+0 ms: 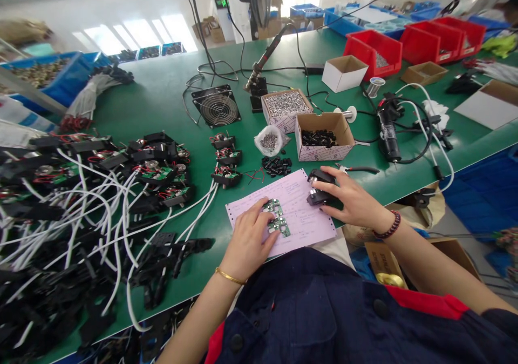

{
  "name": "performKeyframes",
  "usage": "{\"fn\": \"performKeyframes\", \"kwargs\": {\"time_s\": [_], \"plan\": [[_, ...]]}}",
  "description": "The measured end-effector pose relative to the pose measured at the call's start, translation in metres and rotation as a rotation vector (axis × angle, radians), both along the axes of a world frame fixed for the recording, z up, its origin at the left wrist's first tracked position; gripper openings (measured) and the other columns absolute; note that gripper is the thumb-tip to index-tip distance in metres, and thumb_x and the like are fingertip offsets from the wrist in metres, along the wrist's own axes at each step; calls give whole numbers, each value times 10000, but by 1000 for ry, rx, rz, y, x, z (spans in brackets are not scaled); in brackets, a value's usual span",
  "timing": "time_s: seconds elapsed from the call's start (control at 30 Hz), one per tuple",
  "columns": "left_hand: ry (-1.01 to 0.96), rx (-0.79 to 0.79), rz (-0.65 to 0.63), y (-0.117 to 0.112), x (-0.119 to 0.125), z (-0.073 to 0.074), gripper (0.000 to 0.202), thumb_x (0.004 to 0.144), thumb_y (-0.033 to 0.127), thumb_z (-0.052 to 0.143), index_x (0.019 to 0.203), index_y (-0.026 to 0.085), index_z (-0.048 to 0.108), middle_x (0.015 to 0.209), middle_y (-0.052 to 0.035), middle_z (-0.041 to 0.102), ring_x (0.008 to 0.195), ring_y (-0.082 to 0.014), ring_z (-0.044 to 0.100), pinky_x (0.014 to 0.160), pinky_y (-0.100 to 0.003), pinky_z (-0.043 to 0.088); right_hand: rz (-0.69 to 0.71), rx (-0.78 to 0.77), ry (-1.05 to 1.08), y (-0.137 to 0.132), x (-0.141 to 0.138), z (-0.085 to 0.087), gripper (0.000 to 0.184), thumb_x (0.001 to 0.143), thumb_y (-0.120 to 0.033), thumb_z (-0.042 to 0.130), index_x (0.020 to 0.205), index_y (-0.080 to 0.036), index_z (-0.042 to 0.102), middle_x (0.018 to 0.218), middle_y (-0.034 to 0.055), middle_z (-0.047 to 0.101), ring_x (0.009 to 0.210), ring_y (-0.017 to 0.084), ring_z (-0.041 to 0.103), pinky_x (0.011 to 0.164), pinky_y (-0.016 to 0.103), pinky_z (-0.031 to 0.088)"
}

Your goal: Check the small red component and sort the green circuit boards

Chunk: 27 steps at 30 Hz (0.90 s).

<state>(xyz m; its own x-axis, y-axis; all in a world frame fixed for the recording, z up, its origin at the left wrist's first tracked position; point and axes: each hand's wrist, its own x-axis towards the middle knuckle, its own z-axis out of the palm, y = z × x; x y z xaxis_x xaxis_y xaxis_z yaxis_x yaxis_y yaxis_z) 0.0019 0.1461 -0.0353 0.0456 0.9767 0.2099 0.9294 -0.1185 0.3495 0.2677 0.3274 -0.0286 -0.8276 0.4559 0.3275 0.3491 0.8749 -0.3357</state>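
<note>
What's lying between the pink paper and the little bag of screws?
In the head view, a small heap of black pieces lies between the pink paper and the clear bag of screws.

Wired assemblies crowd beside the left hand.

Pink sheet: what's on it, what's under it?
Two green circuit boards lie on the pink sheet, under the left hand. The right hand holds a black part over its edge. Beneath the sheet is hidden; green bench shows around it.
</note>
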Motion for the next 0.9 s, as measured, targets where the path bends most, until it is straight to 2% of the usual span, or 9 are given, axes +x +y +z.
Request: {"fn": "performKeyframes", "kwargs": {"time_s": [0.1,0.23,0.43,0.53,0.63,0.7,0.77,0.9], "plan": [[-9,-15,-2,0,-1,2,219,904,229,651,1111,176,603,1504,-193,503,1320,-336,547,1069,-545,480,17,6,-5,0,-6,-1,360,926,-269,625,1284,-243,593,1523,179,386,1392,354,455,1125,582,454],[-95,-20,1,0,-2,2,219,917,247,643,1125,190,604,1492,-184,501,1353,-324,523,1085,-540,475,-81,-6,27,1,-10,-1,216,910,-294,649,1101,-195,622,1369,184,539,1254,334,567,1053,557,512],[-339,2,20,2,-9,1,196,930,285,627,1106,200,611,1463,-176,508,1378,-299,504,1148,-547,426,-204,75,72,2,-1,-4,185,899,-326,662,1017,-185,638,1312,184,599,1198,344,604,1031,556,522],[-572,21,48,1,-15,4,209,934,332,638,1104,215,604,1453,-163,517,1356,-279,531,1158,-530,425,-282,113,110,3,2,-9,221,884,-343,672,1033,-183,639,1311,190,599,1192,354,604,1023,568,527],[-789,61,77,-3,-24,10,215,949,369,629,1107,232,582,1477,-147,499,1408,-266,490,1153,-496,442,-320,116,108,0,3,-14,264,895,-336,645,1103,-173,623,1322,210,577,1228,367,578,1044,588,503],[-753,104,102,-7,-30,15,210,948,366,638,1108,241,584,1485,-130,496,1426,-265,469,1173,-503,417,-329,109,99,-3,3,-16,305,907,-334,623,1161,-167,601,1358,226,538,1286,376,536,1074,596,473],[-602,133,139,-14,-34,20,210,943,351,648,1116,246,593,1486,-116,498,1400,-264,493,1190,-526,385,-343,114,104,-6,3,-15,380,909,-349,620,1233,-156,570,1412,244,487,1345,389,484,1100,602,441],[-368,171,184,-29,-37,25,184,952,328,631,1106,233,596,1456,-118,530,1377,-262,513,1158,-512,428,-385,154,117,-11,4,-12,481,909,-364,627,1324,-140,532,1460,253,453,1369,406,454,1107,600,415]]}}
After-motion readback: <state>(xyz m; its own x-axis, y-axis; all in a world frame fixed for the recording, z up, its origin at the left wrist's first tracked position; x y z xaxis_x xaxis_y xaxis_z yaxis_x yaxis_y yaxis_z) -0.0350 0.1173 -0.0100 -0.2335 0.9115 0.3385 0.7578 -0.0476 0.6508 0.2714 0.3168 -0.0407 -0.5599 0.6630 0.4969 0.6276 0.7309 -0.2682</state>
